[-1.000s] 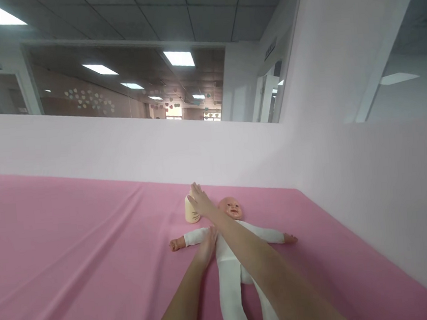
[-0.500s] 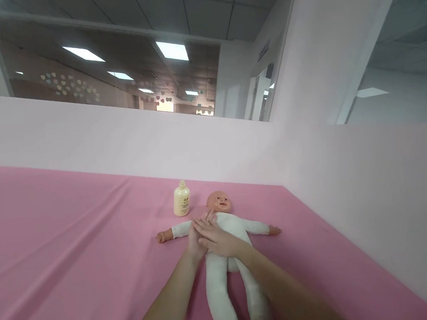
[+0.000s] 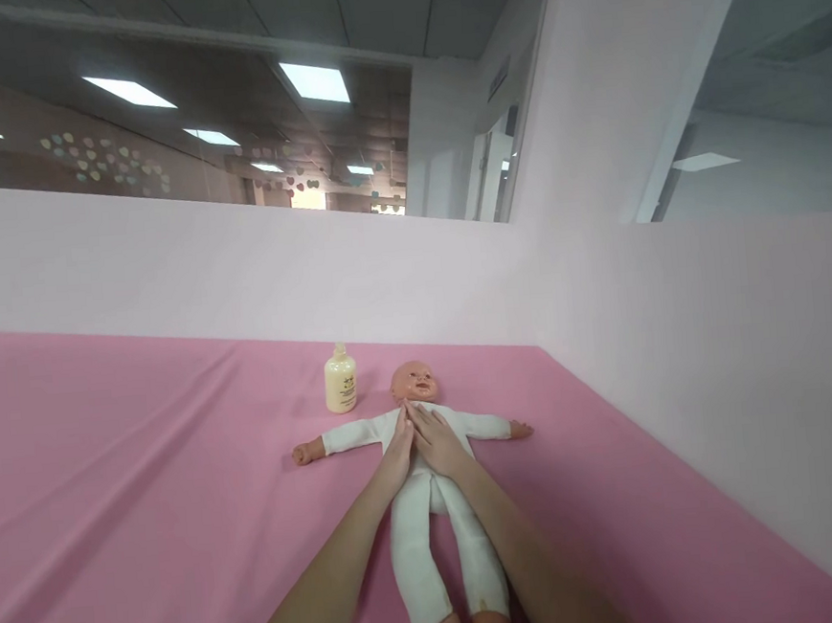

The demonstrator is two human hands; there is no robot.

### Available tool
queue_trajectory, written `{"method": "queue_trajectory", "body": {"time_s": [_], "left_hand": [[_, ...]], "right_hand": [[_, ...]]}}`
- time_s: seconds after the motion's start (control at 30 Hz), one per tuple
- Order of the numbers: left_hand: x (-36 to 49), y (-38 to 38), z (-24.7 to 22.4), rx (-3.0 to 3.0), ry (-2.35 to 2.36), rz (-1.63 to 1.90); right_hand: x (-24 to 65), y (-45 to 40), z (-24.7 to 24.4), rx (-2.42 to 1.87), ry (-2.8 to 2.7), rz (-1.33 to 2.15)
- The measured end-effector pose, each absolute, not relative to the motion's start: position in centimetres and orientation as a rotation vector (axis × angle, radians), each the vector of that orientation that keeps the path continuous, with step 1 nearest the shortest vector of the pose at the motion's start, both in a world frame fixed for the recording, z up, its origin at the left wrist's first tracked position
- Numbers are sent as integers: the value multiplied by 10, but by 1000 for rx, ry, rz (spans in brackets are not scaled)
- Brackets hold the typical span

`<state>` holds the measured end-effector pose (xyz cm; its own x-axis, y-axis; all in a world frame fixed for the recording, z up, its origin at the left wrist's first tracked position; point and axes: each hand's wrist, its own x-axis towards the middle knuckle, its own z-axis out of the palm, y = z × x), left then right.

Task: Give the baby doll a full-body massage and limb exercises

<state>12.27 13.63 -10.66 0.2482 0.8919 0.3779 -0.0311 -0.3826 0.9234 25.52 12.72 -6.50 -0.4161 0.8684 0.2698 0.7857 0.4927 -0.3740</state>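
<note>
A baby doll [image 3: 410,518] in a white cloth suit lies face up with its arms spread and its head away from me. My left hand [image 3: 398,449] rests on the left side of its chest, fingers stretched toward the neck. Beside it, my right hand [image 3: 439,439] lies flat on the chest, and the fingertips of both hands meet just below the chin. Neither hand holds anything. A bottle [image 3: 340,383] of pale yellow liquid stands upright to the left of the doll's head.
Pink cloth [image 3: 147,467] with a few creases covers the surface under the doll. A white wall [image 3: 240,277] with a wide window rises behind it, and another wall [image 3: 714,346] runs along the right side.
My right hand has moved off my left hand onto the doll's chest. My left hand has shifted inward from the doll's shoulder side. The view has shifted slightly.
</note>
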Motion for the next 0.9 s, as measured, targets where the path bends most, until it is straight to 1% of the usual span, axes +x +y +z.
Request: {"method": "queue_trajectory", "body": {"time_s": [0.27, 0.43, 0.6, 0.73, 0.9], "left_hand": [[121, 123, -101, 1937, 958, 1078], [121, 123, -100, 2088, 1017, 978], [120, 124, -105, 2138, 1083, 952], [119, 129, -110, 2148, 1128, 988], [115, 137, -114, 2062, 1188, 1081]], "right_hand": [[260, 115, -74, -1697, -2152, 190], [261, 101, -80, -1760, -2099, 182], [256, 79, -81, -1786, -2041, 193], [251, 60, -79, -1751, -2072, 188], [253, 48, -77, -1473, -2304, 214]]}}
